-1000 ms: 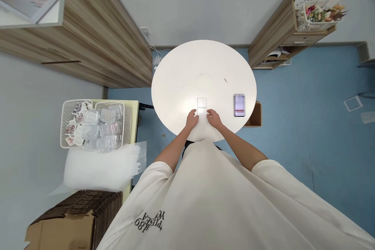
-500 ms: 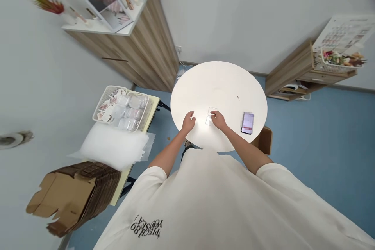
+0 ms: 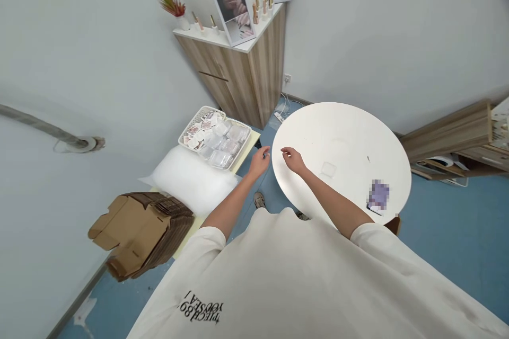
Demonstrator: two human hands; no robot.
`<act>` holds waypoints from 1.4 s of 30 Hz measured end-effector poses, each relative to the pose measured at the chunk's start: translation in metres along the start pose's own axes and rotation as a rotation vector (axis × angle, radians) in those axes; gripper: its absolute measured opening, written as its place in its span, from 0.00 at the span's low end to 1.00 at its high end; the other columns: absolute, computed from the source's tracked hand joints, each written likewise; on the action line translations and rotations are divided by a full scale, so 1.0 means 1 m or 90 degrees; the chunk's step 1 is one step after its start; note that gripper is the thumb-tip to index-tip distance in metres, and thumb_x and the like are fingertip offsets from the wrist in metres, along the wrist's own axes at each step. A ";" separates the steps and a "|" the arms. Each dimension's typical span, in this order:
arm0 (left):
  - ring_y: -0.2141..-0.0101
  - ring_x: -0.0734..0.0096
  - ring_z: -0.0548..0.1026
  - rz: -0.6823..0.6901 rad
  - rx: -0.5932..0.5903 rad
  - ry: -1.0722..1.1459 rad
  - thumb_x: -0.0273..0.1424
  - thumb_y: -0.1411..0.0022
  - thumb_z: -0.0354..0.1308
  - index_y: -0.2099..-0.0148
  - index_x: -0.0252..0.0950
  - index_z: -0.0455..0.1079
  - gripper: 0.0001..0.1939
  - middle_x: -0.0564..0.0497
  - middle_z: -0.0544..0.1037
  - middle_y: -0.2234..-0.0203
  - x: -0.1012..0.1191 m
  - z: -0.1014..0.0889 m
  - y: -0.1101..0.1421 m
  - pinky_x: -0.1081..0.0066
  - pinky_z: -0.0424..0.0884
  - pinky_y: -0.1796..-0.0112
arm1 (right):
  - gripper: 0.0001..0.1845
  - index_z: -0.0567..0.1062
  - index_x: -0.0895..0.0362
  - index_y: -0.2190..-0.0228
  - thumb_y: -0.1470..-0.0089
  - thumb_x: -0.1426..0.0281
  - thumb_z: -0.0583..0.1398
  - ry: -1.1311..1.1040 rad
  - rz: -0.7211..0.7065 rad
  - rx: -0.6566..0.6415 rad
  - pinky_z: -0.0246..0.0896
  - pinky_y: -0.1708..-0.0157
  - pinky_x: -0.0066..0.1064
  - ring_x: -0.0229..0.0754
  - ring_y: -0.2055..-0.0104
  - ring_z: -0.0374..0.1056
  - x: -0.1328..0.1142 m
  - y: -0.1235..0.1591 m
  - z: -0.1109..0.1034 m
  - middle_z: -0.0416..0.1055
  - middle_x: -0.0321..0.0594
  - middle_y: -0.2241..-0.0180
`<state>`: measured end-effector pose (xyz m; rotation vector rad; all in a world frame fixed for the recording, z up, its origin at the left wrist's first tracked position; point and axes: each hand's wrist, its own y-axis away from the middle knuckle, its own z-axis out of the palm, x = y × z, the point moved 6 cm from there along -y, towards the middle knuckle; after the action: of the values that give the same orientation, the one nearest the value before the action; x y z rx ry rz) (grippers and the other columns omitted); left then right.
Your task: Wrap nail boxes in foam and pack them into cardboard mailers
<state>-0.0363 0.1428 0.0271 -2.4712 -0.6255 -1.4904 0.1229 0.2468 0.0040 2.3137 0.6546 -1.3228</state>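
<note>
My left hand hovers between the round table and the side table, its fingers apart and nothing in them. Over the left part of the white round table is my right hand, fingers loosely bent and apart, with nothing visible in them. A clear plastic case lies on that table to the right of my right hand, partly hidden by my forearm. Farther right rests a phone with a blurred screen. Neither hand touches the case.
On the side table at left stand a white basket with printed cards and clear packages. White packing sheets and stacked brown cardboard boxes lie nearer. A wooden cabinet fills the corner behind.
Both hands have come off the clear case, which stays on the table. My view has turned left, toward the side table, and the hands have swung that way.
</note>
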 end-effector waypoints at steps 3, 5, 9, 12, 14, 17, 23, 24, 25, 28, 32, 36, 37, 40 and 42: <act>0.45 0.61 0.75 0.034 0.039 0.017 0.27 0.32 0.52 0.42 0.39 0.72 0.18 0.45 0.77 0.46 -0.014 -0.051 -0.012 0.59 0.72 0.44 | 0.15 0.77 0.53 0.55 0.41 0.69 0.55 0.001 -0.026 -0.012 0.68 0.48 0.41 0.45 0.53 0.73 -0.037 -0.027 0.046 0.76 0.44 0.51; 0.46 0.62 0.76 0.045 0.065 0.027 0.27 0.32 0.52 0.43 0.39 0.72 0.17 0.44 0.78 0.47 -0.024 -0.084 -0.020 0.59 0.73 0.45 | 0.15 0.77 0.53 0.55 0.41 0.70 0.55 0.006 -0.049 -0.017 0.68 0.47 0.42 0.45 0.53 0.73 -0.060 -0.045 0.077 0.77 0.43 0.52; 0.49 0.63 0.77 0.058 0.112 0.046 0.28 0.31 0.52 0.45 0.39 0.73 0.15 0.45 0.78 0.48 -0.046 -0.149 -0.040 0.61 0.75 0.48 | 0.14 0.77 0.53 0.56 0.41 0.70 0.55 0.008 -0.073 -0.033 0.67 0.47 0.41 0.45 0.54 0.73 -0.099 -0.078 0.131 0.77 0.42 0.52; 0.51 0.64 0.78 0.050 0.191 0.046 0.28 0.31 0.52 0.48 0.39 0.73 0.13 0.46 0.79 0.51 -0.067 -0.202 -0.057 0.62 0.75 0.49 | 0.15 0.77 0.53 0.55 0.42 0.70 0.55 0.008 -0.093 -0.049 0.68 0.48 0.40 0.44 0.53 0.73 -0.124 -0.099 0.162 0.76 0.42 0.51; 0.53 0.64 0.78 0.029 0.241 0.039 0.27 0.32 0.52 0.49 0.39 0.73 0.13 0.46 0.80 0.53 -0.086 -0.236 -0.071 0.62 0.75 0.49 | 0.15 0.77 0.53 0.55 0.41 0.70 0.54 0.016 -0.116 -0.061 0.67 0.48 0.40 0.44 0.53 0.72 -0.140 -0.113 0.179 0.76 0.42 0.51; 0.54 0.63 0.78 -0.018 0.274 0.004 0.26 0.34 0.53 0.50 0.38 0.73 0.13 0.46 0.79 0.54 -0.119 -0.273 -0.091 0.61 0.74 0.49 | 0.16 0.77 0.53 0.55 0.41 0.70 0.54 0.044 -0.155 -0.080 0.66 0.47 0.41 0.45 0.52 0.72 -0.162 -0.136 0.201 0.76 0.43 0.51; 0.47 0.55 0.74 -0.126 0.253 -0.167 0.28 0.35 0.56 0.49 0.37 0.72 0.13 0.41 0.76 0.50 -0.180 -0.302 -0.127 0.56 0.67 0.43 | 0.16 0.78 0.53 0.54 0.41 0.71 0.54 0.157 -0.194 -0.109 0.60 0.43 0.48 0.52 0.46 0.67 -0.189 -0.178 0.245 0.75 0.45 0.51; 0.46 0.54 0.73 -0.147 0.243 -0.198 0.29 0.35 0.56 0.48 0.37 0.71 0.13 0.41 0.76 0.49 -0.187 -0.303 -0.133 0.56 0.66 0.43 | 0.16 0.78 0.53 0.54 0.40 0.71 0.54 0.177 -0.191 -0.112 0.58 0.42 0.49 0.54 0.45 0.66 -0.191 -0.183 0.251 0.75 0.45 0.50; 0.45 0.53 0.72 -0.167 0.232 -0.229 0.30 0.34 0.57 0.48 0.37 0.71 0.13 0.41 0.75 0.48 -0.192 -0.302 -0.138 0.56 0.66 0.42 | 0.16 0.78 0.53 0.54 0.40 0.71 0.54 0.194 -0.189 -0.116 0.57 0.41 0.51 0.55 0.44 0.65 -0.192 -0.189 0.258 0.74 0.46 0.49; 0.44 0.50 0.72 -0.214 0.201 -0.300 0.33 0.34 0.58 0.47 0.38 0.70 0.14 0.40 0.74 0.46 -0.201 -0.300 -0.153 0.53 0.64 0.42 | 0.16 0.78 0.54 0.53 0.39 0.71 0.54 0.226 -0.187 -0.130 0.53 0.41 0.52 0.57 0.43 0.63 -0.195 -0.200 0.272 0.74 0.48 0.48; 0.45 0.45 0.72 -0.255 0.157 -0.349 0.37 0.34 0.60 0.46 0.38 0.68 0.17 0.37 0.72 0.46 -0.206 -0.294 -0.168 0.50 0.61 0.42 | 0.17 0.78 0.53 0.53 0.38 0.73 0.54 0.248 -0.188 -0.144 0.51 0.41 0.51 0.56 0.43 0.62 -0.198 -0.207 0.280 0.73 0.47 0.48; 0.45 0.44 0.72 -0.277 0.145 -0.380 0.38 0.36 0.62 0.43 0.37 0.64 0.22 0.36 0.69 0.45 -0.208 -0.289 -0.175 0.50 0.62 0.43 | 0.18 0.77 0.52 0.51 0.38 0.74 0.53 0.256 -0.180 -0.158 0.50 0.41 0.48 0.55 0.42 0.61 -0.200 -0.210 0.279 0.73 0.45 0.47; 0.45 0.44 0.72 -0.285 0.148 -0.386 0.37 0.37 0.63 0.43 0.37 0.63 0.23 0.36 0.69 0.44 -0.209 -0.289 -0.176 0.50 0.62 0.43 | 0.18 0.77 0.52 0.51 0.38 0.74 0.53 0.255 -0.178 -0.158 0.50 0.42 0.48 0.55 0.42 0.61 -0.201 -0.210 0.277 0.72 0.45 0.47; 0.46 0.43 0.73 -0.302 0.158 -0.399 0.36 0.38 0.63 0.42 0.37 0.62 0.24 0.36 0.68 0.44 -0.211 -0.287 -0.179 0.50 0.63 0.44 | 0.18 0.77 0.52 0.52 0.39 0.75 0.53 0.245 -0.175 -0.148 0.51 0.42 0.47 0.54 0.42 0.62 -0.203 -0.211 0.273 0.73 0.44 0.47; 0.46 0.42 0.73 -0.305 0.166 -0.397 0.35 0.38 0.62 0.42 0.36 0.61 0.25 0.35 0.68 0.45 -0.209 -0.286 -0.180 0.49 0.63 0.44 | 0.18 0.78 0.53 0.53 0.39 0.75 0.53 0.238 -0.175 -0.141 0.51 0.43 0.47 0.53 0.43 0.63 -0.202 -0.211 0.270 0.74 0.44 0.48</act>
<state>-0.4300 0.1439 -0.0298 -2.6641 -1.4950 -0.6313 -0.2740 0.2302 0.0296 2.3635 1.2097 -0.8656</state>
